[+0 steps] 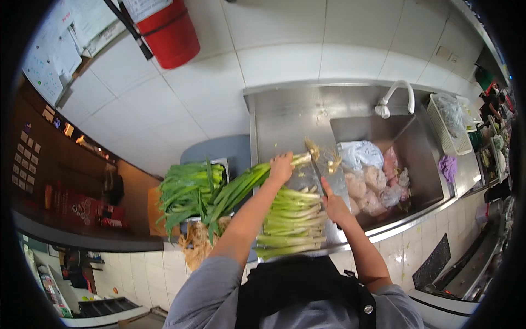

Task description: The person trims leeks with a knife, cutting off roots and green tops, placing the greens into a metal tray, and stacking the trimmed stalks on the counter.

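My left hand (281, 168) is closed around a bunch of green onions (241, 186), pressing it on the steel counter (285, 118). Their leaves trail left and their white ends point right. In my right hand (336, 208) is a knife (318, 171), its blade lying across the bunch near the roots. Cut root ends (333, 163) are scattered just right of the blade. Closer to my body, a row of green onion stalks (290, 222) lies side by side. More leafy green onions (189, 189) are heaped to the left.
The steel sink (424, 164) at right holds several plastic bags of pale and pink food (372, 183), under a white faucet (397, 96). Beyond are a white basket (446, 129) and a purple cloth (447, 167). Crumpled brown material (197, 244) lies at lower left. A red extinguisher (170, 35) hangs on the wall.
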The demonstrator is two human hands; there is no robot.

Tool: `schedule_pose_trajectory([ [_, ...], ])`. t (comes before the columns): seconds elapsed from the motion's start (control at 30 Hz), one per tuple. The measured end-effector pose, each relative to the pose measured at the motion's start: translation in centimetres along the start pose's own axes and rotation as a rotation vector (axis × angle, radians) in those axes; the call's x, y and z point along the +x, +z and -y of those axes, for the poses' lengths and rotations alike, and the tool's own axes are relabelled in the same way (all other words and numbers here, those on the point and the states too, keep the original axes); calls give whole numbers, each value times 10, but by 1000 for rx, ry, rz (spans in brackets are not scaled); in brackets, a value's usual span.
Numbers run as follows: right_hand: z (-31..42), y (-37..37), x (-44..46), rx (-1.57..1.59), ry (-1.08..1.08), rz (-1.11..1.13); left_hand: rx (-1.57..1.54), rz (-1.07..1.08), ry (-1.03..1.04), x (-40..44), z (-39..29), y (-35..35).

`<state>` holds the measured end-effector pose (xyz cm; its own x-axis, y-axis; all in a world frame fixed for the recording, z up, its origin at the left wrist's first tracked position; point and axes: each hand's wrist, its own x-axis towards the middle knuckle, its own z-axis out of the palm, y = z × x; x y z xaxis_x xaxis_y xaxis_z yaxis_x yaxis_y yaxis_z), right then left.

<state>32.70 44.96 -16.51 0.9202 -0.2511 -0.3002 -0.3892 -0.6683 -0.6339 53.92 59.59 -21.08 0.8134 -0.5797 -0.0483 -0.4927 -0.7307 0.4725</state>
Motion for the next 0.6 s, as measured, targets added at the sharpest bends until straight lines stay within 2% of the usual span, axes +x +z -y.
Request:
schedule_pose_trajectory([
  [0.23, -23, 4, -26, -100, -51, -60, 21, -45, 18, 3, 5, -3],
  [0.4, -11, 3, -28, -172, 43, -62, 36, -44, -22, 9, 4, -2],
  [0.6, -4, -8, -56, -21, 47, -57, 153, -207, -95, 56, 19, 6],
])
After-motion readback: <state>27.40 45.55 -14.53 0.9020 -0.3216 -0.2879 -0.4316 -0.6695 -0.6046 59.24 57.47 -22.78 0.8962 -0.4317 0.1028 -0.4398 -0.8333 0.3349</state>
